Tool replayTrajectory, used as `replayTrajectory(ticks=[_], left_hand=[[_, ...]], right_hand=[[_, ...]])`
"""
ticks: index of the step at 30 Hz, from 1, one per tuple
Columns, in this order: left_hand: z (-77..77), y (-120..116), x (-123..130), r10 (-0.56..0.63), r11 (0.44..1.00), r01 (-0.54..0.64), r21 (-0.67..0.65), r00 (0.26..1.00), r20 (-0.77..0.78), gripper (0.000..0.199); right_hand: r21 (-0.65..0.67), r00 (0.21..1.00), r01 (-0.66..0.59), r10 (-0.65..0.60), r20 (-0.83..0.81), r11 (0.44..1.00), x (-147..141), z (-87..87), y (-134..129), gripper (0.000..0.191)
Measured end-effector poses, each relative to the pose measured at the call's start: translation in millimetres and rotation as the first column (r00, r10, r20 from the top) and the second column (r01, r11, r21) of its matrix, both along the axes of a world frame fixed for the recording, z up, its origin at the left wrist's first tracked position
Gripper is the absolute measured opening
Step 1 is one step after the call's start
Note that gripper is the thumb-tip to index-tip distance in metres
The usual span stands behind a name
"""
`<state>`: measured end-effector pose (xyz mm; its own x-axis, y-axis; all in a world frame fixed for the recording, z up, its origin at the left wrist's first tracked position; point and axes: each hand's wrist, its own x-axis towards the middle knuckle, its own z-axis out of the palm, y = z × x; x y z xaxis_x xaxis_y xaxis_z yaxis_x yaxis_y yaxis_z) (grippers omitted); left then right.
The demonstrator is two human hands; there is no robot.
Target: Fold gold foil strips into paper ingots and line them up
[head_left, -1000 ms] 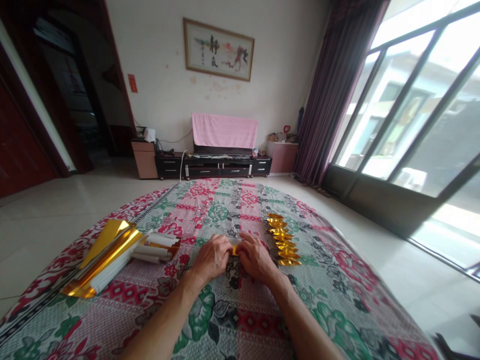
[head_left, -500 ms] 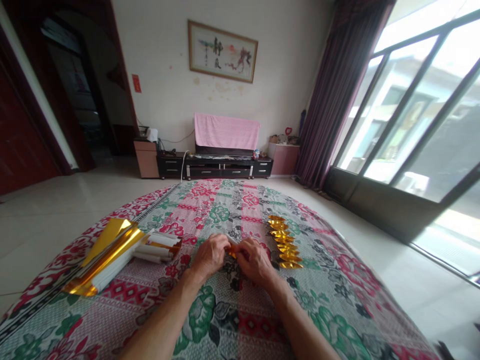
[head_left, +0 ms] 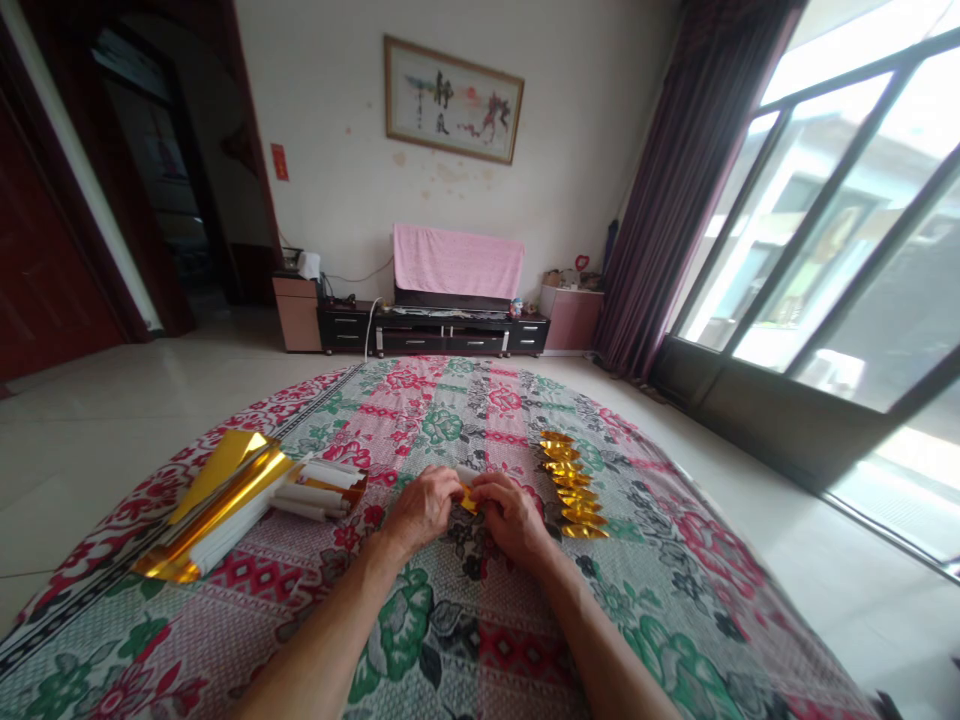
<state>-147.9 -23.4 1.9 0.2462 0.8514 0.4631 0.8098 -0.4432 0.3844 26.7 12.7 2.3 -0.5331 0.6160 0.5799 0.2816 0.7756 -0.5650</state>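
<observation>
My left hand [head_left: 426, 505] and my right hand [head_left: 508, 512] meet above the middle of the cloth-covered table. Between their fingertips they pinch a small piece of gold foil paper [head_left: 469, 500], whose pale side shows at the top. Most of that piece is hidden by my fingers. To the right of my hands lies a row of folded gold paper pieces [head_left: 574, 490] with pointed ends, overlapping one another. Over on the left rest gold foil sheets [head_left: 217, 475], partly rolled, beside several white-backed paper rolls [head_left: 315, 498].
A patterned red, green and grey cloth [head_left: 420, 620] covers the round table. Beyond it stands a low black cabinet [head_left: 412, 335] with a pink cloth [head_left: 457, 260] draped over something on top. Tall windows [head_left: 832, 230] and a dark curtain [head_left: 660, 200] are on the right.
The view has shifted slightly. My fingers have moved a little on the gold foil paper, and more of its pale side and yellow face shows between them.
</observation>
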Motion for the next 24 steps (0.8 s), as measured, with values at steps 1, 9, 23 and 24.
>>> replayTrajectory(ticks=[1,9,23,24], left_hand=[[0.6,0.0,0.3,-0.004,1.000,0.004,-0.004,1.000,0.005,0.027],[1.6,0.9,1.8,-0.017,1.000,0.017,-0.007,0.999,0.043,0.030],[-1.2,3.4,0.9,-0.012,1.000,0.013,-0.004,0.998,0.068,0.030],[-1.1,3.2,1.1,-0.012,1.000,0.012,-0.004,0.998,0.068,0.029]], right_hand=[[-0.006,1.000,-0.011,0.011,0.019,1.000,1.5,0.0,0.4,0.035],[0.002,0.994,-0.043,0.042,0.101,0.999,5.9,0.9,1.9,0.038],[0.082,0.980,0.085,-0.098,0.171,0.993,5.4,3.6,-4.3,0.038],[0.099,0.975,0.111,-0.128,0.181,0.989,5.8,4.8,-5.3,0.038]])
